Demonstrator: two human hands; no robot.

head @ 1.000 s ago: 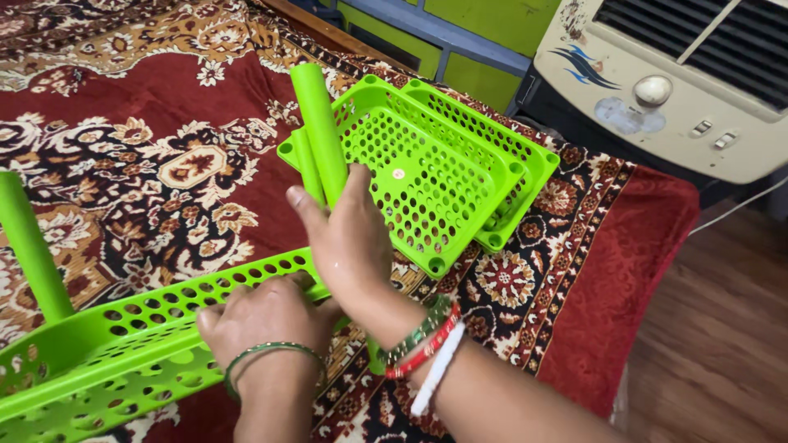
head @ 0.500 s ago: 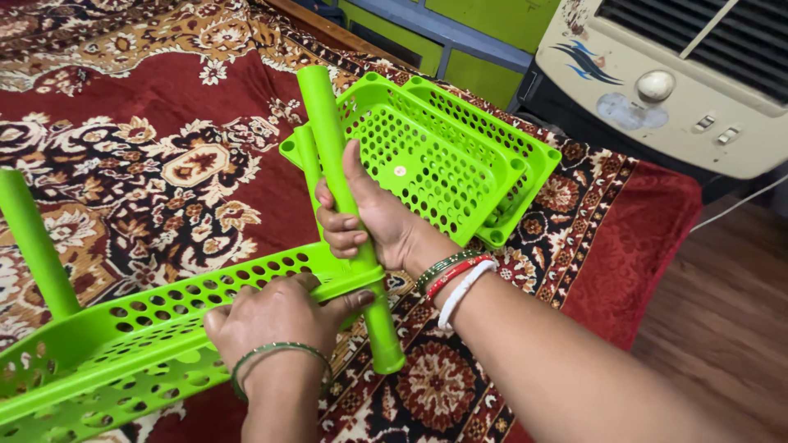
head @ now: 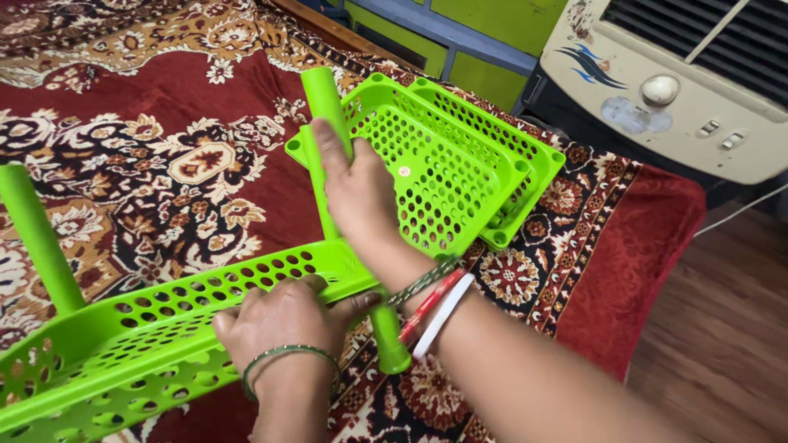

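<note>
The left hand (head: 283,320) is closest, with a green bangle on its wrist, and its fingers are clamped on the rim of a long green tray with holes (head: 123,328), right at the tray's corner. A green pole (head: 345,221) goes through that corner, so the pole sits just beside the left hand's thumb. The pole's bottom end pokes out under the tray and its top end points up and away, leaning a little to the left. The right hand (head: 361,193) is wrapped tight around the pole's upper half, above the tray. Another green pole (head: 37,238) stands at the tray's far left. Behind the hands lie two stacked green trays (head: 460,164) on a red patterned cloth (head: 164,123). Farthest back is a white cooler (head: 681,82)
</note>
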